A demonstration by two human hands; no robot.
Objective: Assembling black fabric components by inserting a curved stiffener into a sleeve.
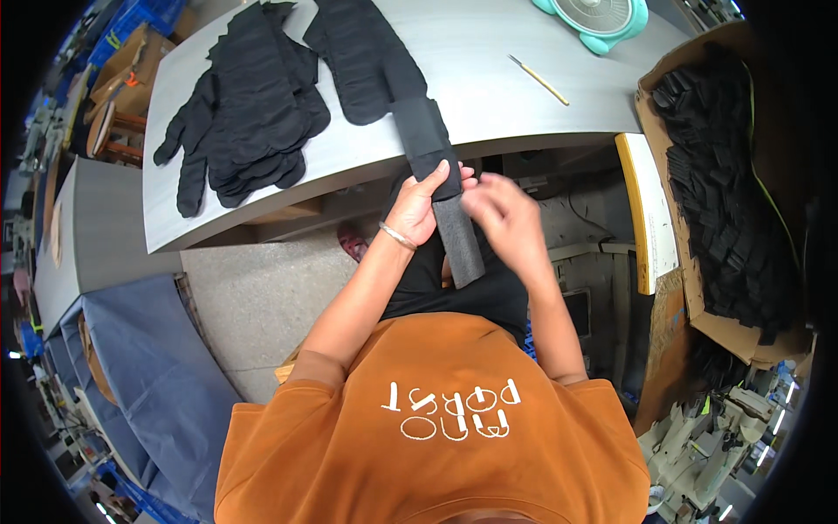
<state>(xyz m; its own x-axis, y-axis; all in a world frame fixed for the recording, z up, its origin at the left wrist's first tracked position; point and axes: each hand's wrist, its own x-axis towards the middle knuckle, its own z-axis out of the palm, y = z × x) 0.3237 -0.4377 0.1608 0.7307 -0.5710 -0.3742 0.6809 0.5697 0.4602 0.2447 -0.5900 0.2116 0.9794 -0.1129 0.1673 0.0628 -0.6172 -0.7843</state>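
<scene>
Holding a black strip beneath its thumb, the left grip partly hides it; the right grip is blurred, its closure impossible to tell.

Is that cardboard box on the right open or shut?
Open: the cardboard box has its top uncovered, with black pieces showing inside.

Before me, one table, pale grey top. On it, at my left: one pile of black fabric, several layers, overlapping, rounded ends toward me, narrower tails splayed on the outer side. Right of the pile: black fabric length, rounded end near my edge. Farther right, well apart: one slim tool, yellowish handle, lying slantwise. Far right: one turquoise fan, round grille, partly out of view.
</scene>
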